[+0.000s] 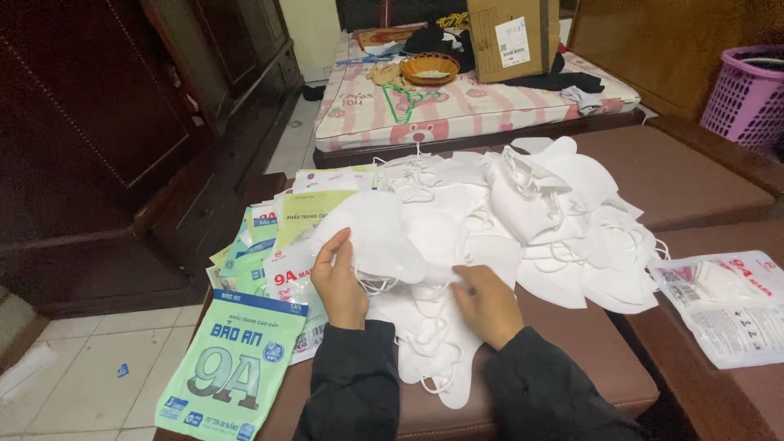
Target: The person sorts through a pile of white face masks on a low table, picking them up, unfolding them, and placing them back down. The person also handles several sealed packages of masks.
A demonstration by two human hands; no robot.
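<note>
A big heap of white face masks (523, 220) with thin ear loops lies on a brown padded bench (588, 343). My left hand (338, 282) grips the edge of one white mask (371, 237) at the heap's near left. My right hand (487, 304) rests flat, fingers spread, on the masks at the heap's near middle. Both arms wear dark sleeves. Beside my left hand lies a fan of flat printed packets (269, 245), and a larger green packet (233, 367) hangs over the bench's near left corner.
A clear sealed packet of masks (729, 304) lies on a second bench at the right. Behind are a pink striped mattress (465, 106) with a woven basket (429, 69) and a cardboard box (510, 37), a purple plastic basket (747, 94), and dark wooden cabinets (106, 139) at left.
</note>
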